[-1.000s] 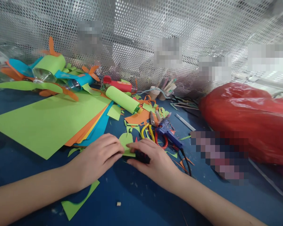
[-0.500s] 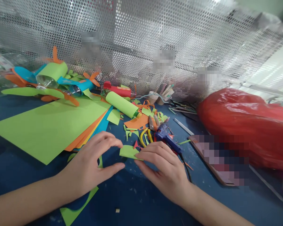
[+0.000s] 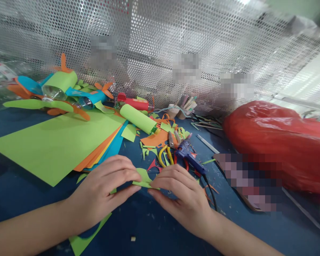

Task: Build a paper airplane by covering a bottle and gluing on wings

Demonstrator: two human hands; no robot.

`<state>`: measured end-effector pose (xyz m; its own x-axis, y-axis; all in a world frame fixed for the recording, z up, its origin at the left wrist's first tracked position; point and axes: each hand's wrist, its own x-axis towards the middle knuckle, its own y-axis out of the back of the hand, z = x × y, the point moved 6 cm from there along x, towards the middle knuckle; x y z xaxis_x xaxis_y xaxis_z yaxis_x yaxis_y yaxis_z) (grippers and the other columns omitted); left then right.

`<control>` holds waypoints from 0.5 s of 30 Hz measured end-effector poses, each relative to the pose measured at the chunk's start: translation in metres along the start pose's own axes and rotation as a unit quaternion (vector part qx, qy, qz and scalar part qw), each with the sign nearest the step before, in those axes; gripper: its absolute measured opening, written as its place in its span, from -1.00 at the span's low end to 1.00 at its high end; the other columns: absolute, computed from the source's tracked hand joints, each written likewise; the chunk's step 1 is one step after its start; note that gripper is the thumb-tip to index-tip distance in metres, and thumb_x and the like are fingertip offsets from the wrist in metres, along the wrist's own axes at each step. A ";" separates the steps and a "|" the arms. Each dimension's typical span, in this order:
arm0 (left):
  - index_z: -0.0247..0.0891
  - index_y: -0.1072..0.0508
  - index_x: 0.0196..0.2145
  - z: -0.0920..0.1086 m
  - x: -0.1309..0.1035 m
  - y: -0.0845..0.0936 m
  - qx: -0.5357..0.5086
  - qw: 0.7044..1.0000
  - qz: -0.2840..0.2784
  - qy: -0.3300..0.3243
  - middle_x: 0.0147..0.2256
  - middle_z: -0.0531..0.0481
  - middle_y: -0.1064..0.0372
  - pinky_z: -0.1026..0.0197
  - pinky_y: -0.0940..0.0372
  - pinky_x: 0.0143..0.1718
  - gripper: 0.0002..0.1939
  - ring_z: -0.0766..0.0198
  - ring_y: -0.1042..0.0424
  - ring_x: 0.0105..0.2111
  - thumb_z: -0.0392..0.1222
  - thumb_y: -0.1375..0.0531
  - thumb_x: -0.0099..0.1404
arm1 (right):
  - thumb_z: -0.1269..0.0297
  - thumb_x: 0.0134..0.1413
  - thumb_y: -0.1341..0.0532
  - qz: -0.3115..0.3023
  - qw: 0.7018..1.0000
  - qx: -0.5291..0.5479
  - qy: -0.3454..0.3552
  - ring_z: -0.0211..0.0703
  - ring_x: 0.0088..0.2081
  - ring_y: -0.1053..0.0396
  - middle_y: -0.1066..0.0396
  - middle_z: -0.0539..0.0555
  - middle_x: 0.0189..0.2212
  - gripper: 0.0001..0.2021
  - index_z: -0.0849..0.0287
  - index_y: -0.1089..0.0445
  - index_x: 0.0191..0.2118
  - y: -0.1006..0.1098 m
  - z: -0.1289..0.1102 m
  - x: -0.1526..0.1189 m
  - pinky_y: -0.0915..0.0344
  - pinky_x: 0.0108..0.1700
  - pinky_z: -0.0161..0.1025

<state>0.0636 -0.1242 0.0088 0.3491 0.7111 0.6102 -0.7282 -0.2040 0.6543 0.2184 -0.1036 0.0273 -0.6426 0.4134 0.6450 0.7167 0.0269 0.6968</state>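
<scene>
A small light-green piece of paper [image 3: 144, 175] is held between both hands, its near edge folded up into a narrow strip. My left hand [image 3: 104, 186] pinches its left end between thumb and fingers. At the right end, my right hand [image 3: 182, 199] has its fingers closed on the same piece, hiding that corner. Just beyond the right fingers lie a blue glue gun [image 3: 190, 158] with a black cord and a yellow loop-shaped handle [image 3: 160, 156]. A curved green paper offcut [image 3: 89, 236] rests below my left wrist.
Large green paper [image 3: 58, 144] lies over orange and blue sheets at left. Behind are a green-wrapped bottle [image 3: 138, 119], a red-wrapped bottle [image 3: 136, 103] and bottle models with paper propellers. Scraps litter the middle. A phone-like slab [image 3: 240, 185] and a red plastic bag [image 3: 277, 142] lie right.
My left thumb and fingers, apart before, have closed on the left end of the green paper. The paper has tilted and its near edge now shows as a folded strip.
</scene>
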 end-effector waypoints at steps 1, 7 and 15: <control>-0.17 -0.35 -0.21 -0.003 -0.001 0.002 0.007 0.999 0.012 0.029 -0.28 0.00 -0.40 0.13 -0.30 -0.12 -0.91 0.20 -0.38 -0.20 -0.25 -0.18 0.31 | 0.47 0.10 -0.26 0.010 1.000 -0.009 -0.003 -0.20 -0.33 -0.40 -0.46 0.03 -0.40 -0.86 0.13 -0.38 -0.23 0.002 0.000 0.000 -0.38 -0.26 -0.22; -0.17 -0.33 -0.40 -0.024 -0.011 -0.019 -0.185 0.938 -0.067 0.286 -0.51 0.13 -0.38 0.26 -0.37 -0.42 -0.84 0.30 -0.41 -0.50 -0.10 -0.24 0.19 | 0.51 0.08 -0.23 0.044 0.997 -0.069 0.002 -0.19 -0.37 -0.39 -0.44 0.04 -0.41 -0.84 0.11 -0.35 -0.25 0.004 -0.003 -0.003 -0.35 -0.32 -0.22; -0.21 -0.48 -0.33 -0.027 -0.013 -0.038 -0.412 0.842 -0.104 0.334 -0.37 0.04 -0.52 0.21 -0.41 -0.24 -0.85 0.22 -0.50 -0.30 -0.10 -0.20 0.25 | 0.31 0.13 -0.27 -0.035 0.999 -0.015 0.033 -0.18 -0.25 -0.43 -0.48 0.09 -0.29 -0.80 0.16 -0.33 -0.12 -0.012 -0.009 -0.006 -0.35 -0.17 -0.22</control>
<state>0.0704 -0.1074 -0.0364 0.3099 0.9497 -0.0454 -0.9503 0.3110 0.0171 0.2110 -0.1152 0.0177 -0.7085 0.3508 0.6124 0.6610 0.0257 0.7500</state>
